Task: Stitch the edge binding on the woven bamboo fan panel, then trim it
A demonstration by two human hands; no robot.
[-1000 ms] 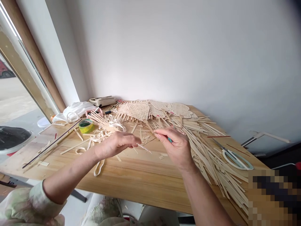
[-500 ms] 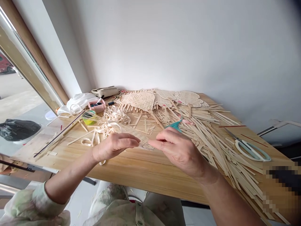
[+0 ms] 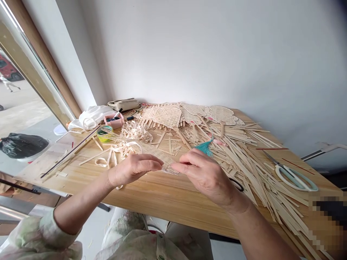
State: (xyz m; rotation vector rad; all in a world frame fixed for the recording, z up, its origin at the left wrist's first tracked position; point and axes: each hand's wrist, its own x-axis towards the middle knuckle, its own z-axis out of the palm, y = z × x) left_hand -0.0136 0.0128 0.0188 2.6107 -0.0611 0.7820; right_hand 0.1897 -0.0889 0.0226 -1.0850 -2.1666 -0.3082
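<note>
Thin, pale straw-coloured woven panel (image 3: 157, 154) was between the 2 hands, over the near part of the light-brown wooden table (image 3: 154, 198); couldn't tell if they touched. Left hand (image 3: 132, 168): grip closed on the panel's edge, thumb against fingers. Right hand (image 3: 207, 171): grip pinched together just beside that edge, contents hidden. Fine, dark, thread-like strand (image 3: 167, 168) showed between the fingertips. Panel probably light, springy, slightly brittle, not slippery; best held flat by the rim, no hard bending. Versus 1.0 s earlier: hands were closer together, and the teal fringed tassel (image 3: 205, 147), mostly covered then, showed behind the right hand.
</note>
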